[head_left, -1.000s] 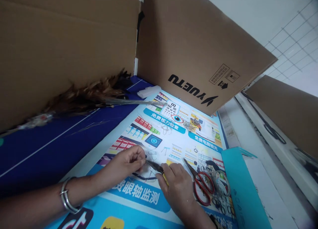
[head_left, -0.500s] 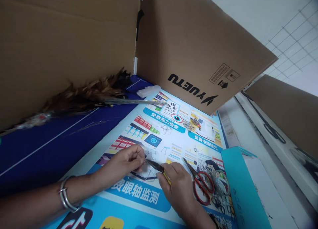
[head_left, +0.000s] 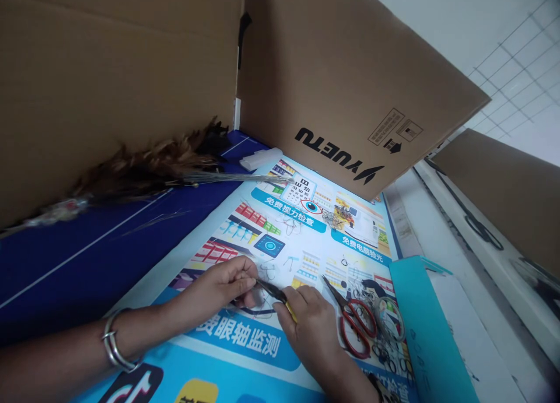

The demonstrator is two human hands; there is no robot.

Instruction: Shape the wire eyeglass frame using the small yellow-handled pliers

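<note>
My right hand (head_left: 311,327) is wrapped round a pair of pliers (head_left: 272,291) with dark jaws and yellow handles, pointing left. The jaws' tip meets the fingertips of my left hand (head_left: 238,279), which are pinched together on a thin wire. The wire is mostly hidden by the fingers and too fine to follow. Beneath the hands lies a printed sheet (head_left: 245,342) with loose bits of bent wire on it. To the right of my right hand rests a pair of scissors (head_left: 357,327) with red handles, its dark blades pointing up and left.
Beside the scissors lies a heap of wire rings (head_left: 391,339), with a turquoise box (head_left: 431,333) to its right. A bundle of straight wires (head_left: 238,178) and brown feathers (head_left: 149,158) lie at the back left. Cardboard panels (head_left: 341,88) wall the far side.
The fingers of my left hand have shifted slightly at the pliers' tip, and the thumb lies straighter. My right hand keeps its grip, with the pliers almost in the same place.
</note>
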